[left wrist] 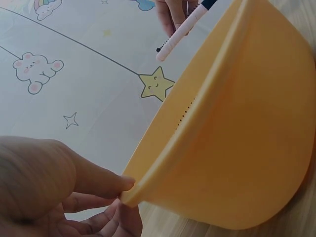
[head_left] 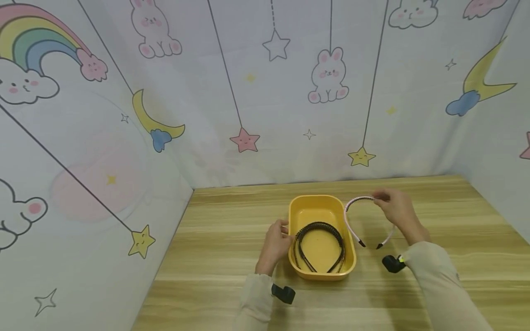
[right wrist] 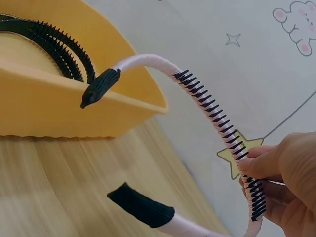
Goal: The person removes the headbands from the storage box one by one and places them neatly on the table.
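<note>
My right hand [head_left: 398,212] pinches a pink headband [head_left: 353,227] by its top, just right of the yellow bin. In the right wrist view the headband [right wrist: 148,60] shows a row of black teeth along its inner side and black tips on both ends. My left hand [head_left: 275,243] grips the left rim of the yellow bin [head_left: 353,257], thumb on the inside edge in the left wrist view. Inside the bin lie black toothed headbands [head_left: 342,248], one overlapping another, with their arches toward the back.
The bin stands on a wood-grain table [head_left: 223,239]. Behind and at both sides hangs a pale cloth [head_left: 281,161] printed with stars, moons and rabbits. A small black camera [head_left: 284,293] is strapped to the left wrist, another black camera [head_left: 393,264] to the right.
</note>
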{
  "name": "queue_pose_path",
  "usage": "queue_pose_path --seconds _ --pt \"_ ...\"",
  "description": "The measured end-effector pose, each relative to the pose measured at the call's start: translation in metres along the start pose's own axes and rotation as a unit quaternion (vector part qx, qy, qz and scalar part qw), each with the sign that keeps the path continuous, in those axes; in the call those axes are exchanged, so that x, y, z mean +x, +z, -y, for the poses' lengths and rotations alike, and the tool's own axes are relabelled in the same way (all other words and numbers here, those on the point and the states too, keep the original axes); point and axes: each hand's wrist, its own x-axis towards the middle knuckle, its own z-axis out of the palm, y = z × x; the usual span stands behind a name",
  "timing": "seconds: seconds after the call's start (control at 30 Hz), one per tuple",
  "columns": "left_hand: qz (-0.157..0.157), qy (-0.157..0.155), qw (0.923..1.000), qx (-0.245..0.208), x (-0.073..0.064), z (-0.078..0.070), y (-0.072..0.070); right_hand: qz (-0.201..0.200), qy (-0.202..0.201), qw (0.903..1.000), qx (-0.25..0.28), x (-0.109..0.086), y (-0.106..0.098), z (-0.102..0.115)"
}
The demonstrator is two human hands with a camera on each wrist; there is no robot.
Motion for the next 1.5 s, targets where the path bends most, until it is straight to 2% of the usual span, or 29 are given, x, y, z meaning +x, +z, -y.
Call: queue_pose_path --seconds 0.3,0.7,1.0,1.5 --pt "-0.002 -0.001 1.0000 0.000 0.000 0.000 0.001 0.006 0.012 0.9999 0.001 -0.002 -0.002 -0.011" --pt "0.000 0.004 1.0000 0.000 0.001 0.001 0.001 -0.009 0.000 0.9999 0.006 -0.005 0.004 -0.032" --pt "-0.001 0.000 1.0000 0.002 0.001 0.001 0.001 0.013 0.023 0.9996 0.009 -0.007 0.012 -0.045" --pt "-0.001 0.006 1.0000 -0.001 0.002 0.002 0.002 -0.018 -0.032 0.9991 -0.020 -0.003 0.025 -0.060"
